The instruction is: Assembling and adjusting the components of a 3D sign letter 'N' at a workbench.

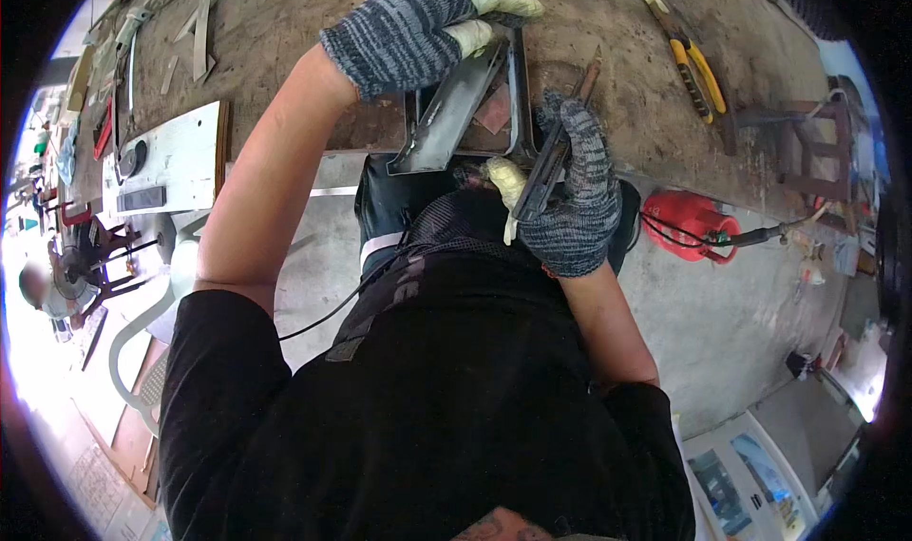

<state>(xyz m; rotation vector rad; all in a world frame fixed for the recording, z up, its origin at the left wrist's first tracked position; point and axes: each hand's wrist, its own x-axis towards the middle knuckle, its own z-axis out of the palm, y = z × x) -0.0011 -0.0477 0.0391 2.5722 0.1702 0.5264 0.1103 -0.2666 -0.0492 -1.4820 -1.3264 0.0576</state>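
Observation:
At the bench's near edge lies a grey metal frame (446, 123) made of channel-shaped bars, part of it overhanging my lap. My left hand (418, 28), in a grey knitted glove with pale fingertip covers, is closed over its far end; the palm hides part of the grip. Beside the frame's right bar, my right hand (575, 194), gloved alike, is wrapped round a long dark metal tool (543, 175). The tool slants away from me toward a narrow brownish tip. What kind it is I cannot make out.
The worn wooden bench (627, 113) carries yellow-and-black handled pliers (698, 66) on the right and metal strips (202, 28) at the far left. A white board (176, 156) juts over the left edge. Below on the right stands a red tank (686, 226) with a hose.

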